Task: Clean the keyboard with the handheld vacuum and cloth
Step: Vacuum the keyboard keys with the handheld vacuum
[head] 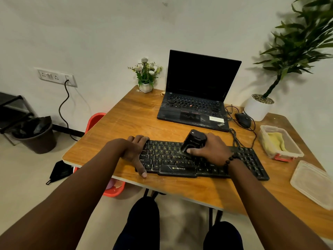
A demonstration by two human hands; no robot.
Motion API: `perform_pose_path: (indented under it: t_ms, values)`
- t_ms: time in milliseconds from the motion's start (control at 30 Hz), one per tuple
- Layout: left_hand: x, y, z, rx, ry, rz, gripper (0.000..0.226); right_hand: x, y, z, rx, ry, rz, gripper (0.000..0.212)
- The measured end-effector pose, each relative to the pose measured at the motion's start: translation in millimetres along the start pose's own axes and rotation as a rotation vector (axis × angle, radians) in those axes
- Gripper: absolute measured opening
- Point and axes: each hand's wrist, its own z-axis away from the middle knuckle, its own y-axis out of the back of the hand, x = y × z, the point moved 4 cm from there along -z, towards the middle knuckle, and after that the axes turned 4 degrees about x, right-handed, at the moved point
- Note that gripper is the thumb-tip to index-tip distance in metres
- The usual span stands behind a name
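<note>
Dim, warm and evenly lit, soft shadows beyond the hands, edges bowed by wide-angle distortion, mild blur.

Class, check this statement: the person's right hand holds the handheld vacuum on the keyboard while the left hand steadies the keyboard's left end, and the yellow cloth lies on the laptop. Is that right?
Not quite. The head view shows the yellow cloth lying in the open plastic container at the table's right, not on the laptop. The rest stands: the right hand holds the handheld vacuum on the keyboard, and the left hand steadies its left end.
</note>
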Motion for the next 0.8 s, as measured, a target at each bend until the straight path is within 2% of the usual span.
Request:
perform_pose_path:
  t_ms: [67,133,200,233,267,333,400,433,533,567,633,667,767,800]
  values:
    - [0,1,1,0.000,-0.004,0.006,0.150,-2,-8,0,0.017,0.056,0.175,0.045]
    - [1,1,2,-0.001,-0.005,0.005,0.149,-5,-1,-4,0.153,0.059,0.327,0.045]
    - [2,1,2,0.002,-0.004,0.008,0.149,-8,3,-7,0.138,0.043,0.159,0.044]
    - [2,1,2,-0.001,-0.005,0.012,0.149,-7,-2,-7,0.062,0.027,0.021,0.045]
    - [1,0,1,0.000,-0.010,0.019,0.149,-10,-7,-6,0.003,0.044,-0.017,0.045]
    - [0,0,1,0.002,-0.017,0.024,0.149,-15,-12,-4,0.019,0.110,0.161,0.043]
    - [0,1,0,0.005,-0.019,0.024,0.149,-17,-7,-10,0.145,0.110,0.307,0.042]
    - [-1,0,0,0.008,-0.018,0.021,0.149,-19,-6,-11,0.149,0.099,0.279,0.042]
    - [-2,-1,-2,0.010,-0.024,0.009,0.150,-26,-21,-12,-0.003,0.088,0.024,0.047]
    - [-2,-1,-2,0.009,-0.025,0.007,0.150,-31,-25,-11,-0.009,0.127,0.098,0.045]
    - [-1,-1,0,0.012,-0.021,0.007,0.149,-37,-22,-14,0.106,0.168,0.305,0.043]
    - [0,-1,1,0.015,-0.020,0.008,0.149,-39,-18,-17,0.147,0.159,0.328,0.044]
    - [0,0,1,0.020,-0.026,0.018,0.149,-42,-22,-20,0.032,0.132,0.082,0.045]
    - [0,0,1,0.021,-0.030,0.023,0.149,-46,-26,-18,0.003,0.153,0.090,0.044]
